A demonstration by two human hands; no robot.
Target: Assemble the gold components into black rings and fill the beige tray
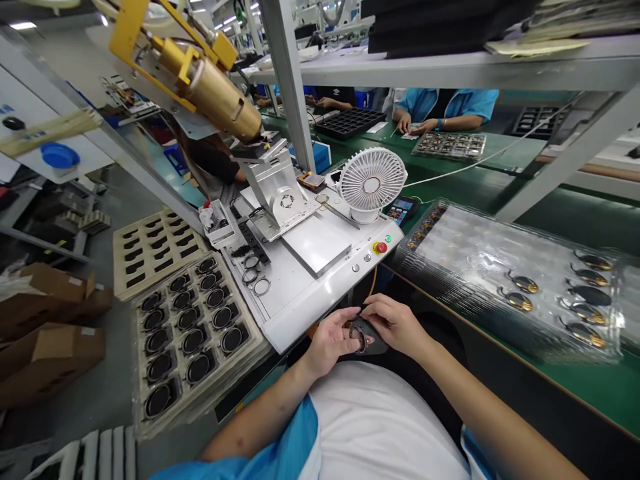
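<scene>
1. Now your left hand [330, 341] grips the ring [359, 339], thumb and fingers at its rim, above your lap, just off the machine's [310, 250] near edge.
2. Your right hand [400, 325] is bent in close beside it, fingertips drawn toward the left's; whether they pinch anything, you cannot tell.
3. Judging by its slim form, the ring is probably light and fairly stiff; its smooth, dark rim may slide under dry fingertips.
4. Treat it as fragile: thin parts likely bend if squeezed hard.
5. Best hold it by the outer rim, thumb opposite fingers, pressing lightly and keeping off the middle.
6. Similar rings lie in the tray [139, 360] at your left.
</scene>
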